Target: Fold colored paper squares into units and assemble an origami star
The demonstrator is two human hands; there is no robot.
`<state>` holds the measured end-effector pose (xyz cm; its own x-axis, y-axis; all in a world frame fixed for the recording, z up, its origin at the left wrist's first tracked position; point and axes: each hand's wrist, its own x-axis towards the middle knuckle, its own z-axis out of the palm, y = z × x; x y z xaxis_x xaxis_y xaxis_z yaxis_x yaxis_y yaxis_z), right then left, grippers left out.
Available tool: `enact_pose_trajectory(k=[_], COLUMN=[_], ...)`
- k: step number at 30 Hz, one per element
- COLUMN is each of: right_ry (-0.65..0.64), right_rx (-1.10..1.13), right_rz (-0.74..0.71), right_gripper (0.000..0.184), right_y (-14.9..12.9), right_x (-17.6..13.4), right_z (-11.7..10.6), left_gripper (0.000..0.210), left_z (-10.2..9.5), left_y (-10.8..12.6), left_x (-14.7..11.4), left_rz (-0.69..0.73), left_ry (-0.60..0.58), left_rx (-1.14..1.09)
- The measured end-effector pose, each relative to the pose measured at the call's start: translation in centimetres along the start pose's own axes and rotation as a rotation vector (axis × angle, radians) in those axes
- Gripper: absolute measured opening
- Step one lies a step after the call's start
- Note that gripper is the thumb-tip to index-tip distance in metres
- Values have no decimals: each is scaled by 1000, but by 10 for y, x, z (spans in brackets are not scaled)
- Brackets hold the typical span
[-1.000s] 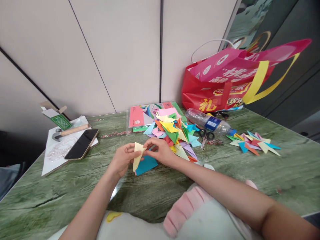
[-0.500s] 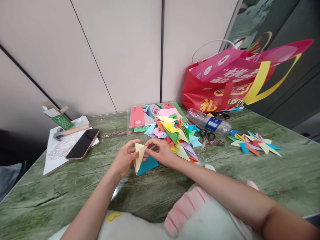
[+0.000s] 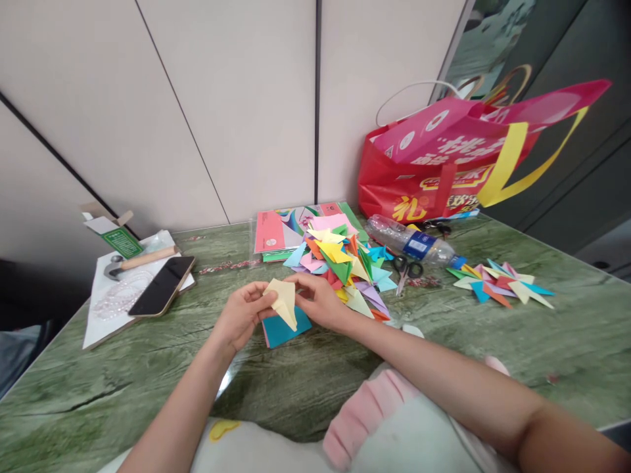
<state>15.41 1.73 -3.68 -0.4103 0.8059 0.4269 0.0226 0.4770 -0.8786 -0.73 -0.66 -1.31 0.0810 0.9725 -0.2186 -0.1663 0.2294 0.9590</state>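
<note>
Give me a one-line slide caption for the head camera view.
Both hands, left hand and right hand, hold a pale yellow folded paper above a blue sheet beside a heap of coloured paper triangles.

Green marble table (image 3: 493,355): paper pile (image 3: 345,263), bottle (image 3: 411,242), scissors (image 3: 405,269), phone (image 3: 162,286)

A green marble-patterned table (image 3: 148,368) is set against a wall of pale beige panels (image 3: 236,105), which are divided by dark seams. To the right, dark grey cabinet fronts (image 3: 582,190) are seen beside a glossy panel in which reflections are caught. The scene is evenly lit by soft light.
</note>
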Motion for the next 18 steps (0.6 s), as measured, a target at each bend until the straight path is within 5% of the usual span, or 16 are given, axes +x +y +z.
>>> enact_pose_trajectory(k=[12,18], right_ry=[-38,35], right_rx=[-10,-41], right_rz=[-45,-5], right_gripper=[33,31], right_y=[-8,-12], right_x=[-3,-2], right_z=[-1,-3], left_gripper=[24,26], left_z=[5,9], left_y=[0,2], left_x=[-2,-5], left_rz=[183,134], left_ry=[90,-21], left_rx=[232,241])
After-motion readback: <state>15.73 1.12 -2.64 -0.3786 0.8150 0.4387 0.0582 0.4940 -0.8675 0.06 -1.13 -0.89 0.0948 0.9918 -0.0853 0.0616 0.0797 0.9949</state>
